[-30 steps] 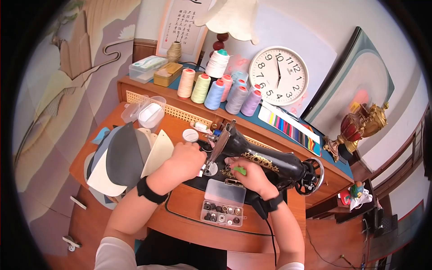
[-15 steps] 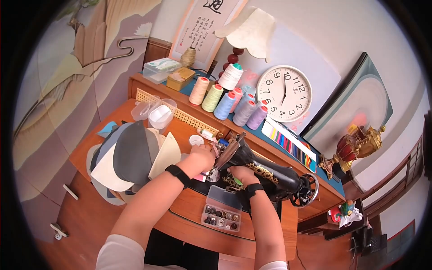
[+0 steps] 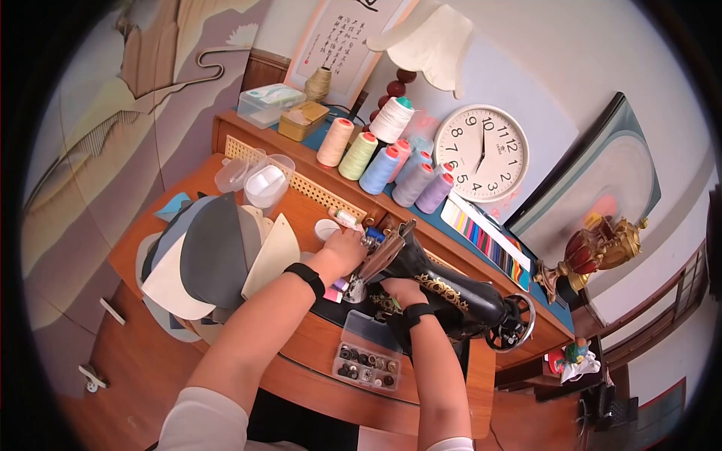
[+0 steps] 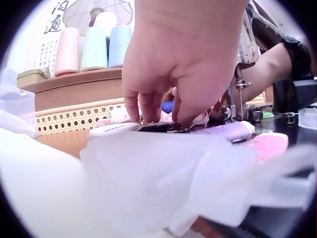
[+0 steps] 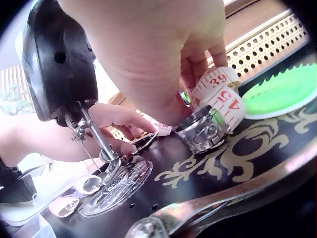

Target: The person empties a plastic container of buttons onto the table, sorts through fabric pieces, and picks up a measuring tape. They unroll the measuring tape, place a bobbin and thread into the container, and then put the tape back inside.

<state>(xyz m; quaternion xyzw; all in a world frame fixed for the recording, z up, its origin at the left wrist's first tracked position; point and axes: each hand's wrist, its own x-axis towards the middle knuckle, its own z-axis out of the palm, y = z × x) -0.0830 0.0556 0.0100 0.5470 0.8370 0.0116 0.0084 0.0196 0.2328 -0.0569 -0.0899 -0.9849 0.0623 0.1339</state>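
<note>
A black sewing machine (image 3: 444, 289) with gold ornament stands on the table. Left of its needle, my left hand (image 3: 346, 252) reaches down; in the right wrist view its thumb and fingers pinch a dark metal plate (image 5: 145, 143). Under the machine's arm, my right hand (image 5: 148, 59) has bent fingers beside a rolled tape measure (image 5: 228, 101); whether they grip it cannot be made out. Against the tape sits a metal part (image 5: 202, 133), with a green toothed object (image 5: 282, 91) to the right. A purple spool (image 4: 228, 131) and pink piece (image 4: 270, 145) lie near the needle.
Fabric panels (image 3: 214, 259) are stacked at the left. In front of the machine is an open clear box (image 3: 368, 366) of small parts. White containers (image 3: 265, 184) stand at the back left, thread cones (image 3: 357, 155) on the ledge, and a round white lid (image 3: 326, 229) near my left hand.
My left hand has moved back, uncovering the pink and purple items near the needle. My right hand has moved farther under the machine's arm. The head view has shifted.
</note>
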